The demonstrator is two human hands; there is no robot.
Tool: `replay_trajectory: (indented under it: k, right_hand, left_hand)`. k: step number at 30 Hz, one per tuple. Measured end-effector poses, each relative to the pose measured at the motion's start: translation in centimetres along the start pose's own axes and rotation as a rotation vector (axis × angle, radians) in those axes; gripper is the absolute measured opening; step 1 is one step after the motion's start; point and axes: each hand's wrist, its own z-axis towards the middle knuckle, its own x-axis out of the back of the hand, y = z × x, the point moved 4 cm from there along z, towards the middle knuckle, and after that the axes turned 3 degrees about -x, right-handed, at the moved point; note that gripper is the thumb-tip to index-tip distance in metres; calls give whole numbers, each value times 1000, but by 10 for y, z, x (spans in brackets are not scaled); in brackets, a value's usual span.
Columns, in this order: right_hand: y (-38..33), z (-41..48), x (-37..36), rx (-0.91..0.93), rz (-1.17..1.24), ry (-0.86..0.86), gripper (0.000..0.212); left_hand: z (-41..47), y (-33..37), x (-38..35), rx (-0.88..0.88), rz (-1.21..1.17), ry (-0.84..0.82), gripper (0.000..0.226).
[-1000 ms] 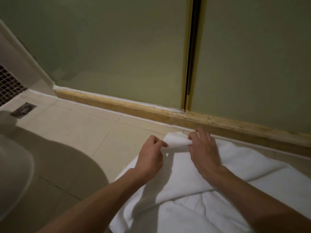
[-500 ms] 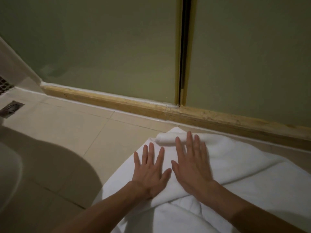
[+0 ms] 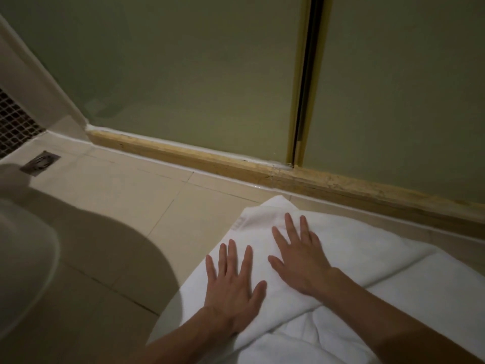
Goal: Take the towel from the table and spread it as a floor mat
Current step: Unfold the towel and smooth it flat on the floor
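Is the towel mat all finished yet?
Nearly. The towel is down on the floor by the glass door. The left hand and right hand press flat on it, smoothing. Left to do: the folds bunched near the wrists need flattening.

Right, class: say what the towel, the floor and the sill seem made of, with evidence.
Towel: soft white cloth, likely cotton terry; it creases. Floor: glossy beige tile, shown by grout lines. Sill: matte tan, worn; wood or stone, unclear.
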Motion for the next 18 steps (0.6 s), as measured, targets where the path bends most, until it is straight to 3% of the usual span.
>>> replay_trajectory:
  k: [7,12,15,18]
  right_hand:
    - [-20,-32,-16,56,-62,-72,71]
    - [-9,-33,7,114,-11,-79,67]
    - [10,-31,24,26,-65,61,66]
    - [32,-34,24,-95,-96,37,69]
  left_hand:
    - [-33,-6,-9,30,-9,-32,77]
    - [-7,-2,12,-76,48,20,84]
    - [33,10,37,-138,71,45,83]
    - [71,29,53,-198,58,25,76]
